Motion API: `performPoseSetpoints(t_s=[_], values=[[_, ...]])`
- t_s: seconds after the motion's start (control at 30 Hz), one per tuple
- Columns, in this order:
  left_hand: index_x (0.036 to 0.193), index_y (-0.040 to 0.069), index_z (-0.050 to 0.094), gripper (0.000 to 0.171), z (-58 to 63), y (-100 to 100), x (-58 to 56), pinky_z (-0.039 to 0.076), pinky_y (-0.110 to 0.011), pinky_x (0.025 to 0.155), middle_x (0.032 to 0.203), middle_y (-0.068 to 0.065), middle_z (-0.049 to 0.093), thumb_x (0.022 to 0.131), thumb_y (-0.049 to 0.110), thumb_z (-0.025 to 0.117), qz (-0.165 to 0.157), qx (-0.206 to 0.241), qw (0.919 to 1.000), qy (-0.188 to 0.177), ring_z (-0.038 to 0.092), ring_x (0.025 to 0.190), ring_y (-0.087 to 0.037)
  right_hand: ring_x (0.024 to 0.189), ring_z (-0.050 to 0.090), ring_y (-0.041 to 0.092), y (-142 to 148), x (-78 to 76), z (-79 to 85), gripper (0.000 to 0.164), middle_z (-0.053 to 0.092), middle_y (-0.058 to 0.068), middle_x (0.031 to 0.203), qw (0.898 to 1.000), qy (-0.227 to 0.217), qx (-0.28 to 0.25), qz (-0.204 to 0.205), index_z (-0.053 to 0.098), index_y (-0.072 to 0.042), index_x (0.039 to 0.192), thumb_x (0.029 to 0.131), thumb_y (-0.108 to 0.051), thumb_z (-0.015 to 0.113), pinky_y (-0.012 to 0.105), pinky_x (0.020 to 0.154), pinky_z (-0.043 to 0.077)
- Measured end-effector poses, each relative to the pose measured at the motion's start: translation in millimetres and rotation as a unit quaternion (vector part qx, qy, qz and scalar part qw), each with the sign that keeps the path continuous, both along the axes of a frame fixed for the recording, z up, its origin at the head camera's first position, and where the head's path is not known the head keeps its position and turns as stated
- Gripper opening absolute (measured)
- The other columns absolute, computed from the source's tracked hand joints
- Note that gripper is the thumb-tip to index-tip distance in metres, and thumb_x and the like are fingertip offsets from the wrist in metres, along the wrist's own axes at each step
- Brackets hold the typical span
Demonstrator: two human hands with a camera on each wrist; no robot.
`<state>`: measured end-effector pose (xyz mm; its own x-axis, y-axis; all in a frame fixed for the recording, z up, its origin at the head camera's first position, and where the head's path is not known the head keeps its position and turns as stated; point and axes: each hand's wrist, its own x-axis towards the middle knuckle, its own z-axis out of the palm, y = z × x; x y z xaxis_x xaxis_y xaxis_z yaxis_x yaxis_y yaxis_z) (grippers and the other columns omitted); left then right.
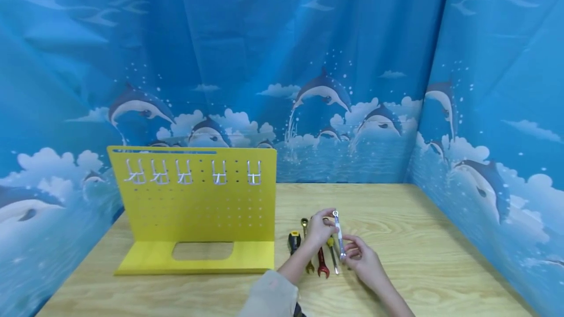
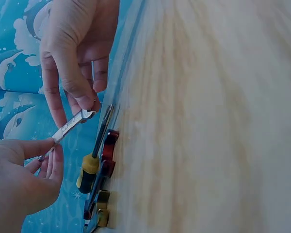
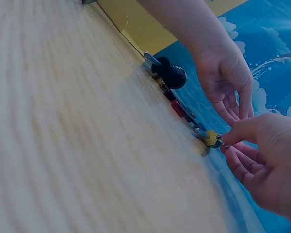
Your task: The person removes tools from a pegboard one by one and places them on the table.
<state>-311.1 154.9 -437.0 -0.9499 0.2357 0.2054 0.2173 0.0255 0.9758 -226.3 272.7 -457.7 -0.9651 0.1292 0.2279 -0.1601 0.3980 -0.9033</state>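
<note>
A silver combination wrench [image 1: 339,234] is held above the table, its ring end up and its open end down in the head view. My left hand [image 1: 319,230] pinches its shank between thumb and fingers, as the left wrist view also shows. Near the open end, my right hand [image 1: 363,262] pinches the wrench [image 2: 70,126] with thumb and fingertips. Below lie a yellow-and-black screwdriver [image 1: 333,254], a red open-ended wrench [image 1: 322,264] and a brass-coloured wrench [image 1: 310,267], partly covered by my left hand and arm. Farther left is a thicker black-and-yellow handle [image 1: 294,239].
On the left of the wooden table [image 1: 396,219] stands a yellow pegboard [image 1: 202,209] with several metal hooks [image 1: 219,172] along its top. A blue dolphin-print curtain [image 1: 246,62] encloses the back and sides. A dark object [image 1: 298,311] shows beside my left sleeve.
</note>
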Motion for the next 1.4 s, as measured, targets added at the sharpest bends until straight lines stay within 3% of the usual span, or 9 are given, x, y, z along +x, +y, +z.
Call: performPoseSetpoints(t_s=[0.27,0.43,0.53,0.67,0.93,1.03,1.23,1.4], values=[[0.117,-0.009,0.056,0.05,-6.2,0.2,-1.9,0.053,-0.02,0.059,0.084,-0.007,0.061,0.069,-0.022,0.063,-0.008,-0.002,0.9999,0.014,0.059,0.071,-0.012,0.073,0.058,0.022,-0.8,1.8,-2.5,0.055,0.057,0.008,0.085,0.999,0.012,0.031,0.013,0.055,0.003,0.117,0.065,0.018,0.066,0.024,0.066,0.052],[0.118,-0.012,0.054,0.051,-11.1,1.1,-1.0,0.052,-0.018,0.063,0.092,-0.007,0.059,0.069,-0.023,0.063,-0.008,-0.005,0.9997,0.021,0.06,0.073,-0.013,0.069,0.056,0.014,-0.8,1.7,-4.4,0.054,0.057,0.007,0.081,0.999,0.012,0.048,0.009,0.056,0.004,0.115,0.064,0.019,0.066,0.023,0.064,0.051],[0.116,-0.012,0.054,0.05,-13.2,2.5,-0.1,0.052,-0.018,0.064,0.088,-0.008,0.06,0.068,-0.022,0.064,-0.001,-0.006,0.9997,0.024,0.061,0.073,-0.014,0.067,0.055,0.013,-0.7,2.2,-5.2,0.053,0.057,0.006,0.081,0.998,0.016,0.052,0.008,0.055,0.005,0.114,0.064,0.019,0.067,0.023,0.062,0.051],[0.113,-0.01,0.057,0.048,-15.0,3.8,0.6,0.052,-0.018,0.065,0.084,-0.007,0.061,0.067,-0.019,0.067,0.016,-0.029,0.9986,0.041,0.061,0.075,-0.015,0.067,0.055,0.012,0.2,2.5,-6.1,0.053,0.057,0.006,0.081,0.999,0.016,0.051,0.01,0.054,0.006,0.114,0.064,0.018,0.067,0.022,0.062,0.05],[0.112,-0.006,0.06,0.047,-19.7,4.5,0.9,0.05,-0.02,0.069,0.099,-0.01,0.059,0.068,-0.013,0.07,0.031,-0.082,0.9929,0.08,0.058,0.086,-0.021,0.067,0.054,0.012,0.2,1.3,-7.0,0.051,0.057,0.006,0.079,0.998,0.013,0.064,0.01,0.056,0.007,0.112,0.063,0.02,0.065,0.021,0.061,0.05],[0.113,-0.003,0.062,0.046,-20.9,4.4,0.9,0.049,-0.026,0.076,0.103,-0.013,0.059,0.068,-0.008,0.072,0.044,-0.122,0.986,0.104,0.055,0.092,-0.024,0.068,0.054,0.013,0.4,0.6,-7.4,0.05,0.057,0.006,0.079,0.998,0.007,0.068,0.007,0.056,0.007,0.112,0.064,0.02,0.064,0.021,0.062,0.05],[0.113,0.005,0.064,0.045,-23.1,3.5,0.0,0.042,-0.037,0.092,0.111,-0.01,0.059,0.07,0.007,0.077,0.063,-0.222,0.9625,0.142,0.047,0.106,-0.026,0.068,0.053,0.013,0.0,1.3,-6.5,0.048,0.056,0.005,0.079,0.997,0.001,0.074,-0.003,0.057,0.009,0.11,0.064,0.019,0.064,0.02,0.061,0.05],[0.115,0.006,0.063,0.045,-26.9,3.3,-2.1,0.038,-0.043,0.096,0.118,-0.013,0.056,0.072,0.012,0.076,0.05,-0.244,0.9586,0.138,0.043,0.114,-0.029,0.068,0.054,0.014,-0.1,2.4,-6.4,0.046,0.056,0.005,0.078,0.996,0.007,0.085,-0.008,0.057,0.012,0.108,0.063,0.02,0.065,0.02,0.06,0.05]])
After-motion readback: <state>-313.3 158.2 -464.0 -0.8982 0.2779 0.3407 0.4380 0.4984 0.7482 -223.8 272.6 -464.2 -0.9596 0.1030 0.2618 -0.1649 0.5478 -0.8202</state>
